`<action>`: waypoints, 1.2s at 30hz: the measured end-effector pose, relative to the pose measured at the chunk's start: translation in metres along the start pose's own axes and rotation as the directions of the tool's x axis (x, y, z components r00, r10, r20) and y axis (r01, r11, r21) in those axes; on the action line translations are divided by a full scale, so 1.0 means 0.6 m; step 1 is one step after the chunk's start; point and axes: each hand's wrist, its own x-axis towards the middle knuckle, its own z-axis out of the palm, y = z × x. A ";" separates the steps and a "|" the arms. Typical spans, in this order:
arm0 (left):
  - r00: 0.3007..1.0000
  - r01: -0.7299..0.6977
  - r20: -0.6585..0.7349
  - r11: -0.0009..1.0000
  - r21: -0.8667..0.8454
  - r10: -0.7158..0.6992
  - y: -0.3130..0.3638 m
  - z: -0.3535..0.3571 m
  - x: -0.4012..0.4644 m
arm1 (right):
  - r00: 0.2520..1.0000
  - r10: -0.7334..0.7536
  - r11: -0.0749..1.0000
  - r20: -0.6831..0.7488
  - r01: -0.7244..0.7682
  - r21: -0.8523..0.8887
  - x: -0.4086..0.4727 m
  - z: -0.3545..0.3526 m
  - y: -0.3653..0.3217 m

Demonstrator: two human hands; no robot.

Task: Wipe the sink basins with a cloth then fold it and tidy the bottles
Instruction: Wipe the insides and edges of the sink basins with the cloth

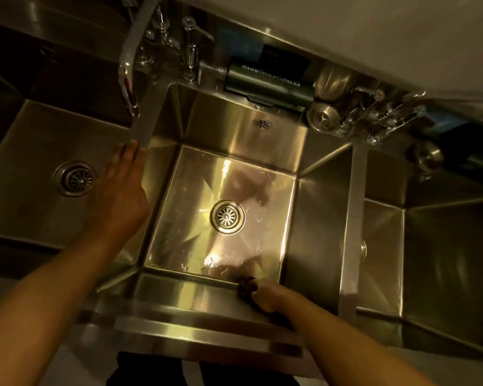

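I look down into a steel sink with three basins. The middle basin (315,218) has a round drain (227,216) and a wet floor. My right hand (265,298) is down at its near wall and grips a dark reddish cloth (245,286), pressed into the bottom near corner. My left hand (123,190) rests flat, fingers straight, on the divider (144,126) between the left and middle basins. A dark green bottle (268,84) lies on its side on the back ledge.
The left basin (25,151) has its own drain (74,178); the right basin (444,246) lies past a second divider. A faucet (190,48) stands at the back. Steel strainers and shiny clutter (374,112) crowd the back right ledge.
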 end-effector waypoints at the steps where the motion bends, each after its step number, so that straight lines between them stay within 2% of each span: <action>1: 1.000 -0.013 -0.002 1.000 0.003 0.013 -0.004 0.007 0.001 | 1.000 -0.003 0.999 0.000 0.003 -0.042 -0.007 -0.006 -0.006; 4: 0.997 -0.075 0.000 0.997 0.030 0.075 -0.015 0.026 0.008 | 0.997 -0.073 0.973 -0.019 0.066 -0.222 -0.041 -0.030 -0.022; 5: 0.997 -0.075 0.002 0.997 0.034 0.075 -0.020 0.029 0.009 | 0.995 -0.096 0.938 -0.033 0.079 -0.336 -0.051 -0.039 -0.027; 8: 0.994 -0.097 0.064 0.993 0.062 0.093 -0.035 0.041 0.011 | 0.986 -0.151 0.712 -0.065 0.063 -0.699 -0.069 -0.059 -0.038; 11: 0.992 -0.115 0.049 0.992 0.044 0.113 -0.032 0.046 0.010 | 0.996 -0.083 0.569 -0.043 0.012 -0.822 -0.072 -0.067 -0.023; 17: 0.992 -0.115 -0.040 0.993 0.023 0.116 -0.012 0.047 0.006 | 0.999 -0.050 0.341 -0.018 0.000 -0.940 -0.033 -0.067 0.064; 22: 0.994 -0.109 -0.025 0.994 0.011 0.109 0.000 0.032 0.001 | 0.995 -0.078 0.305 -0.069 -0.042 -0.951 0.028 -0.131 0.070; 26: 0.993 -0.116 -0.017 0.993 0.017 0.116 0.004 0.023 0.000 | 0.961 -0.076 0.268 -0.266 -0.237 -0.934 0.065 -0.251 0.038; 29: 0.994 -0.105 -0.013 0.993 0.046 0.106 0.002 0.021 0.000 | 0.905 -0.082 0.240 -0.417 -0.388 -0.890 0.080 -0.350 0.016; 32: 0.995 -0.097 -0.013 0.993 0.060 0.098 0.002 0.023 0.001 | 0.865 -0.077 0.281 -0.495 -0.458 -0.843 0.095 -0.424 0.006; 36: 0.992 -0.117 -0.031 0.990 0.081 0.120 0.001 0.027 0.002 | 0.854 -0.102 0.271 -0.510 -0.470 -0.840 0.113 -0.407 0.020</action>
